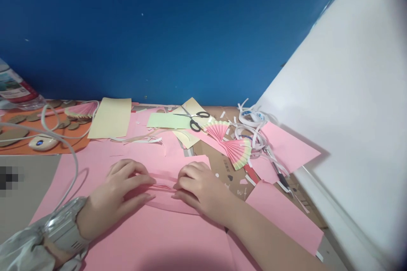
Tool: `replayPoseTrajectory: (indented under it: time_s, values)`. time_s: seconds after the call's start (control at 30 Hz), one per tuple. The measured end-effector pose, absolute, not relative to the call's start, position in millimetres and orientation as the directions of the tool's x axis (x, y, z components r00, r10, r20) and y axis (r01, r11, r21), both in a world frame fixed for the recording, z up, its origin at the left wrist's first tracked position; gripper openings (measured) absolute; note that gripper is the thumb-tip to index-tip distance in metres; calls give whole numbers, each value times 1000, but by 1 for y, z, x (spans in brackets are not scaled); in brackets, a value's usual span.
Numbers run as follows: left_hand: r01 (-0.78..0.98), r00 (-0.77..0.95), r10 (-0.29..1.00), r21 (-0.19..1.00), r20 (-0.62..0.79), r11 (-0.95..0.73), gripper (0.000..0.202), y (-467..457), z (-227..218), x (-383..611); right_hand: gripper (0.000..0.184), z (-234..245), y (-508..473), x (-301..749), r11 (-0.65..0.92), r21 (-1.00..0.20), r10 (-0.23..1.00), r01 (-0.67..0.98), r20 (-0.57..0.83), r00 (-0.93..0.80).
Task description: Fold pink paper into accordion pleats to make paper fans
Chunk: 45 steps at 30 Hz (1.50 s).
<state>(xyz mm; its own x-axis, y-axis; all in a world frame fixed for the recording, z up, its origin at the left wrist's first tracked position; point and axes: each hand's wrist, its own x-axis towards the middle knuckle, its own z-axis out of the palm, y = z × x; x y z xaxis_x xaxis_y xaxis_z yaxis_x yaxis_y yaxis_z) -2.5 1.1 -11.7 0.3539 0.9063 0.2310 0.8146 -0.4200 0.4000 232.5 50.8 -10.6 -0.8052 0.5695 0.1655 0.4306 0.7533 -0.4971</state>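
Observation:
Between my hands lies a pink paper piece (163,199) with narrow creases across it, resting on a large pink sheet (152,241). My left hand (125,188) grips its left part, thumb at the near side and fingers at the far side. From the right, my right hand (197,186) pinches the same folded paper in the same way, fingertips close to those of the left. The fingers hide part of the folds. Beyond my right hand is a pleated pink paper bow with pale green edges (227,142). Black-handled scissors (194,120) lie farther back on a pale green paper strip (167,120).
Yellow paper (111,118) lies at the back left, near a pleated fan (82,110) on orange paper (73,144). A plastic bottle (19,87) and white cable (74,165) are at left. White strips (254,127), a pen (278,171) and pink sheets (286,216) lie right. A blue wall (178,34) rises behind.

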Motion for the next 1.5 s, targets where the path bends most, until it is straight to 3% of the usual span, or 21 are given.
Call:
replayPoseTrajectory:
  time_s: [0.17, 0.37, 0.5, 0.83, 1.1, 1.23, 1.5]
  values:
    - [815, 392, 902, 387, 183, -432, 20, 6, -10, -4, 19, -9, 51, 233, 736, -537, 570, 413, 164, -805]
    - [795, 348, 924, 473, 158, -381, 26, 6, -9, -7, 6, -3, 54, 238, 633, -648, 647, 425, 140, -750]
    - [794, 256, 962, 547, 96, -265, 24, 4, -10, -10, 14, -5, 56, 239, 643, -613, 677, 459, 175, -715]
    - [817, 136, 987, 553, 90, -163, 25, 5, -10, -14, 24, -9, 58, 242, 525, -577, 827, 625, 174, -534]
    - [861, 253, 938, 387, 235, -329, 20, 7, -10, -11, 19, -8, 59, 243, 504, -635, 826, 586, 155, -542]
    - [861, 290, 937, 376, 193, -343, 36, 5, -12, -9, 19, -7, 58, 243, 464, -704, 820, 538, 112, -562]
    - [840, 353, 926, 389, 138, -378, 25, 6, -13, -13, 16, -6, 56, 241, 577, -640, 738, 508, 143, -659]
